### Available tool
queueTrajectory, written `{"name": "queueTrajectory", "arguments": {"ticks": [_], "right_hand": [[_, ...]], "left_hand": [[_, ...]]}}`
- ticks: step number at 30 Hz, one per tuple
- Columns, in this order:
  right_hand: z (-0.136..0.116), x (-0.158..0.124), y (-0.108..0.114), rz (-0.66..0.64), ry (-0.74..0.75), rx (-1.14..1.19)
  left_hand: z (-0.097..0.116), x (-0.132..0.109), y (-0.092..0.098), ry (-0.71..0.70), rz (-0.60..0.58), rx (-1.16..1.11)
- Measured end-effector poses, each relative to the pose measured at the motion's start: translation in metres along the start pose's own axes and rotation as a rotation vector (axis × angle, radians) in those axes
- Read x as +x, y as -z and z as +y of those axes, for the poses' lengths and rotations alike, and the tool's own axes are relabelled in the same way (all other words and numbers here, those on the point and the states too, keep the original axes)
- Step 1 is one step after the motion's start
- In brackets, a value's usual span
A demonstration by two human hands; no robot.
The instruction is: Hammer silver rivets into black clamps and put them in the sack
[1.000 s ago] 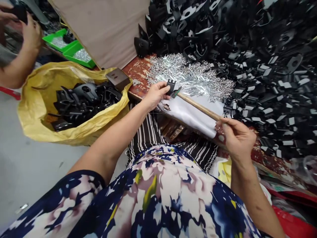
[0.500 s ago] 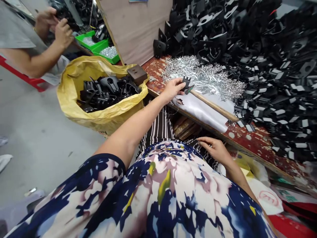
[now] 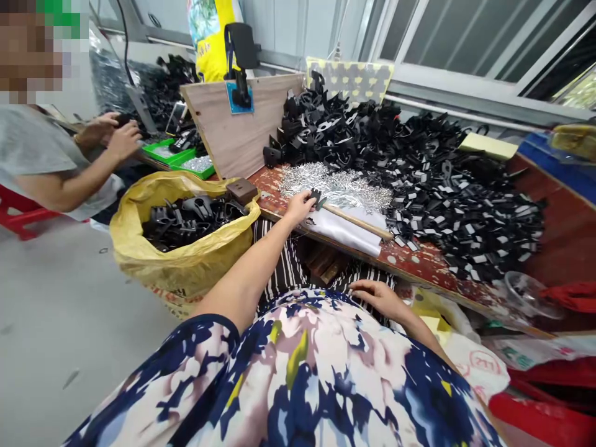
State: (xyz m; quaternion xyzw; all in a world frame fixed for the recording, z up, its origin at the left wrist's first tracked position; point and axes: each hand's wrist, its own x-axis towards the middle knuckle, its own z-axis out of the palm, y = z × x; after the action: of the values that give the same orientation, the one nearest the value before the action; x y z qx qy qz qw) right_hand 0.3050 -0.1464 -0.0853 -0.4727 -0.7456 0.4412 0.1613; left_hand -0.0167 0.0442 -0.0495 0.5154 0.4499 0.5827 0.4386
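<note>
My left hand [image 3: 300,206] reaches out to the edge of the worktable, its fingers closed on a small black plastic part [image 3: 315,197]. Right beside that part lies the end of a wooden-handled tool, perhaps a hammer; its handle [image 3: 356,221] stretches to the right over a white cloth [image 3: 347,233]. The tool's head is small and partly hidden by the part. Low over my lap, my right hand [image 3: 379,298] is open, fingers stretched out and holding nothing. Just behind my left hand is a heap of shiny metal pins [image 3: 335,185].
Black plastic parts [image 3: 447,192] are piled high across the table. A yellow sack [image 3: 186,273] of black parts stands at left, with a brown block [image 3: 242,190] on its rim. Behind it rises a wooden board [image 3: 242,139]. A co-worker's hands [image 3: 118,136] are near green trays [image 3: 190,162].
The view has tilted up, bringing the wall and window into sight. My left hand keeps hold of the black part by the tool, and my right hand stays open over my lap.
</note>
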Motion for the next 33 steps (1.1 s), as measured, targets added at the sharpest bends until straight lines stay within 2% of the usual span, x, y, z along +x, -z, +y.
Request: {"name": "queueTrajectory", "arguments": {"ticks": [8,14,21,27,33], "right_hand": [[-0.002,0.014,-0.008,-0.064,0.044,-0.039],[0.002,0.014,-0.009,-0.003,0.042,0.01],[0.003,-0.001,-0.016,0.072,0.066,0.106],[-0.002,-0.028,-0.026,0.164,0.105,0.154],[-0.007,-0.028,-0.023,0.144,0.124,0.212]], "left_hand": [[-0.004,0.002,0.004,0.005,-0.027,0.129],[-0.01,0.005,0.007,0.02,-0.046,0.127],[-0.01,0.006,0.009,0.037,-0.049,0.123],[0.005,-0.003,0.003,0.034,-0.06,0.144],[0.006,-0.001,0.006,0.028,-0.084,0.093]]}}
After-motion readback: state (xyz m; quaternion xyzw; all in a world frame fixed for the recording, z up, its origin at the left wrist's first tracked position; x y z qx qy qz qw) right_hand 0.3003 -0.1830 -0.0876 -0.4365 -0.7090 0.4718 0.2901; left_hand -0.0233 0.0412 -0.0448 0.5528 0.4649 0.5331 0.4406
